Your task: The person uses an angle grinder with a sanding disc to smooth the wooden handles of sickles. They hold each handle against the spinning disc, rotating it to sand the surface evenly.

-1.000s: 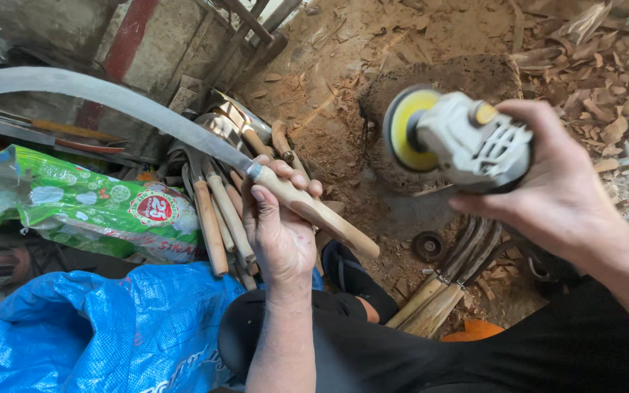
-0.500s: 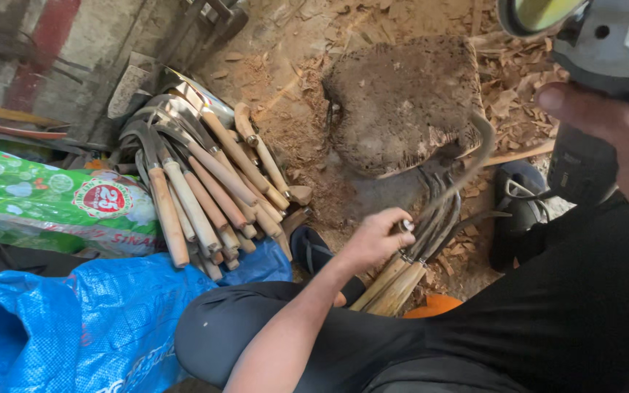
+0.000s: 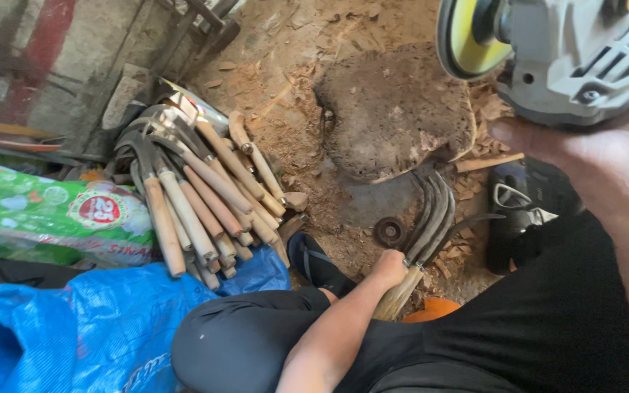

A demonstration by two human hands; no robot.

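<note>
Currently the angle grinder is held high at upper right in the right hand, fingers wrapped shut around its grey body, yellow-backed disc facing left. The left hand is closed on one wooden handle among the loose sickles lying between the knees, just below the stump.

Risks, as judged: the disc is carried near the face and forearm, so a slip could bring contact; whether it is spinning cannot be told. The gripped sickle could drag its neighbours, since the blades are nested.

Orientation: long axis runs lower left to upper right, handle end toward the body, curved blades pointing away toward the stump. A second pile of sickles sits well apart at left, beside the blue bag
</note>
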